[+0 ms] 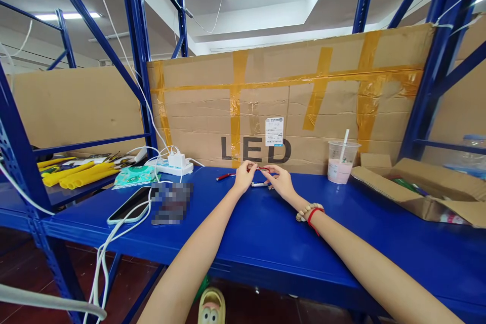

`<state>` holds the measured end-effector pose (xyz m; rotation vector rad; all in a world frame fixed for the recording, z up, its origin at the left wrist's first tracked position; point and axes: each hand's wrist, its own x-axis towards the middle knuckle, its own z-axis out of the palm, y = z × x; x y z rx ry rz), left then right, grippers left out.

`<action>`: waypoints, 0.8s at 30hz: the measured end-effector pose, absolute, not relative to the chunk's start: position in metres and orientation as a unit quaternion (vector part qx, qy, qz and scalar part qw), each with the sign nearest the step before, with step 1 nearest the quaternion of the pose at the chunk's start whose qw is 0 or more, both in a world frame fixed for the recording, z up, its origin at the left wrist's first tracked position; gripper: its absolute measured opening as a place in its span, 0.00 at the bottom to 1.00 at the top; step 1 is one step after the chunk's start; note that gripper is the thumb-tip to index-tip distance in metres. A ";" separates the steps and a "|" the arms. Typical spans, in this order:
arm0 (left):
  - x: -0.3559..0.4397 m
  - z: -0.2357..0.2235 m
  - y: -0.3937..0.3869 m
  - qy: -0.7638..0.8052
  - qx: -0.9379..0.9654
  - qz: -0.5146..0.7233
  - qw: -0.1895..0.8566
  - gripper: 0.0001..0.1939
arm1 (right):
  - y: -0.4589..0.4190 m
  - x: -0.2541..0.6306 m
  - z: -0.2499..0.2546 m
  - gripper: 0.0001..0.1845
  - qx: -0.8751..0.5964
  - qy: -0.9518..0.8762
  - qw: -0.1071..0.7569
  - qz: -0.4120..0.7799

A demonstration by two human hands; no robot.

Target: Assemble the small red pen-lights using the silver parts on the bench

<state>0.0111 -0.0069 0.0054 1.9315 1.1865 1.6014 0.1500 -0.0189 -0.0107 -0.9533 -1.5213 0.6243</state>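
One slim red piece [262, 168], prob. a pen part, is at ctr of frame, just above the blue shelf top [261, 233]. L hand [245, 176]: thumb + index pinched tight on its left end. R hand [281, 182]: fingers curled, thumb + index nearly closed at the other end, seemingly gripping too; exact contact's small. Red pen-like piece [225, 177] lies left of ctr, by the L hand; silver-and-blue pen [258, 185] lies betw. the hands. Step now looks like two-handed small-part handling; next move calls for steady L pinch w/ fine R fingertip control.
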 end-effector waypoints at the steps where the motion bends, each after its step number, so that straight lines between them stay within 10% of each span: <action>1: 0.011 0.006 -0.007 0.418 0.682 0.571 0.186 0.05 | -0.019 0.149 -0.011 0.23 -0.408 -0.652 0.581 0.266; 24: 0.016 0.001 -0.003 0.371 0.679 0.583 0.248 0.13 | -0.017 0.151 -0.013 0.13 -0.450 -0.665 0.568 0.181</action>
